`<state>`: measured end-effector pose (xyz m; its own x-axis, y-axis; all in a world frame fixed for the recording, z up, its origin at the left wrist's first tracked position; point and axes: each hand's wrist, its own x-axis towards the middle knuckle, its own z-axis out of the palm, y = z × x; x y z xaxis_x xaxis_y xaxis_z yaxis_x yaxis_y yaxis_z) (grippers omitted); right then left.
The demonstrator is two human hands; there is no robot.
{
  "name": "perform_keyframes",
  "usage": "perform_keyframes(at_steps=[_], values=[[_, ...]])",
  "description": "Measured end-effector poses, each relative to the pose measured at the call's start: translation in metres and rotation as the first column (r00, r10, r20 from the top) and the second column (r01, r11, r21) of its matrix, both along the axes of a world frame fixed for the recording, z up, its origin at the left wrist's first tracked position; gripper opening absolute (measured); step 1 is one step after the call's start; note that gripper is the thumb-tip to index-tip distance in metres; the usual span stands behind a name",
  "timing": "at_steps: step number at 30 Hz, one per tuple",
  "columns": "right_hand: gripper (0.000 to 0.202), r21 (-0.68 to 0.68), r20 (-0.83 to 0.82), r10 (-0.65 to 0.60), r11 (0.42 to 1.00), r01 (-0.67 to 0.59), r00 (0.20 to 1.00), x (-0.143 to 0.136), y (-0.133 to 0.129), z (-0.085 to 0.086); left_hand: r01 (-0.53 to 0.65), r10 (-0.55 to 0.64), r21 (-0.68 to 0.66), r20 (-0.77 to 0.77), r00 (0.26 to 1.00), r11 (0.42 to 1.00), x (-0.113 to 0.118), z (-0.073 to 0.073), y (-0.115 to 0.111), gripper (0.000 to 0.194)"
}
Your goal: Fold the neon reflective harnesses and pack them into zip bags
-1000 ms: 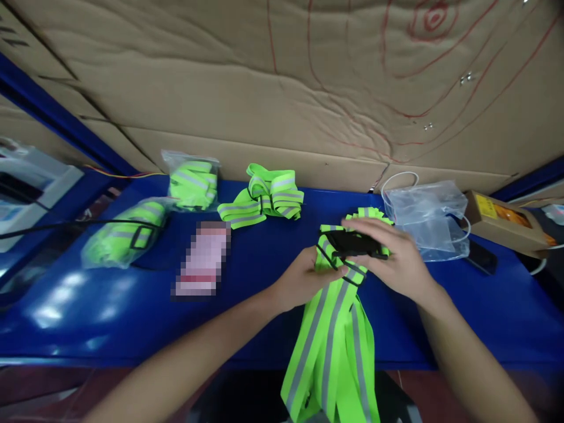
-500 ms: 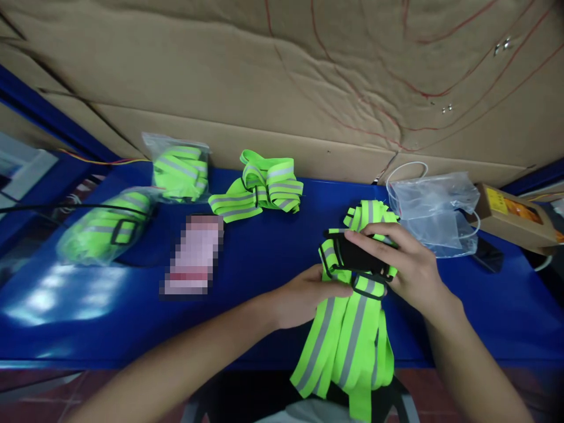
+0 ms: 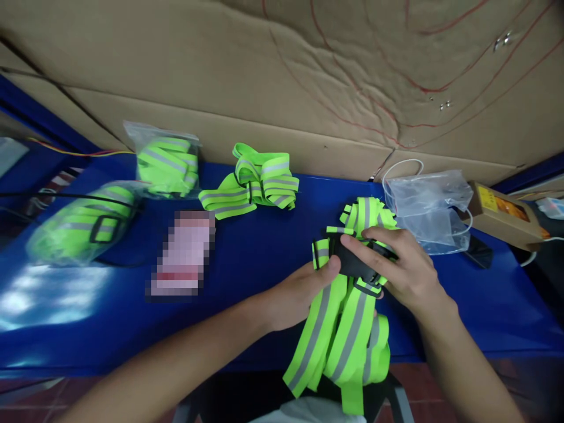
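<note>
A bundle of lime-green straps with grey stripes hangs over the front edge of the blue table. My left hand grips it from the left, thumb on the black piece at its top. From the right, my right hand holds the same black piece, fingers across its top. A black buckle sits just below, between the hands. Behind them lies a bunched part of green strap on the table.
Another green strap bundle lies at the back. Bagged straps and a second filled bag are left, beside a blurred pink object. Clear bags, a dark phone-like object and a cardboard box are right.
My left thumb has moved up onto the black piece. The black piece and buckle have tilted, and the hanging straps have shifted slightly. The view has moved a little.
</note>
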<state>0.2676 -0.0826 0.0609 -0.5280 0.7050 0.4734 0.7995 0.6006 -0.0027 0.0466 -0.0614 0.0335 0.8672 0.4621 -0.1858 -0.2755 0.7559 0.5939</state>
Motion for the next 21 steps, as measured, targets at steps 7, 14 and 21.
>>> perform_keyframes(at_steps=[7, 14, 21], values=[[0.060, -0.279, -0.240, 0.024, 0.956, -0.092, 0.970, -0.005, 0.005, 0.012, -0.118, 0.108, -0.050, -0.175, 0.979, 0.992, 0.002, -0.001, 0.005, 0.055], [0.060, -0.179, -0.285, -0.025, 0.983, -0.028, 0.958, -0.012, 0.005, 0.009, -0.064, 0.049, -0.099, -0.145, 0.988, 0.993, 0.003, 0.002, 0.002, 0.059], [0.051, -0.099, -0.157, -0.079, 0.993, 0.064, 0.984, -0.017, 0.008, 0.002, -0.055, 0.061, 0.075, -0.076, 0.995, 0.996, 0.006, 0.000, 0.000, 0.039]])
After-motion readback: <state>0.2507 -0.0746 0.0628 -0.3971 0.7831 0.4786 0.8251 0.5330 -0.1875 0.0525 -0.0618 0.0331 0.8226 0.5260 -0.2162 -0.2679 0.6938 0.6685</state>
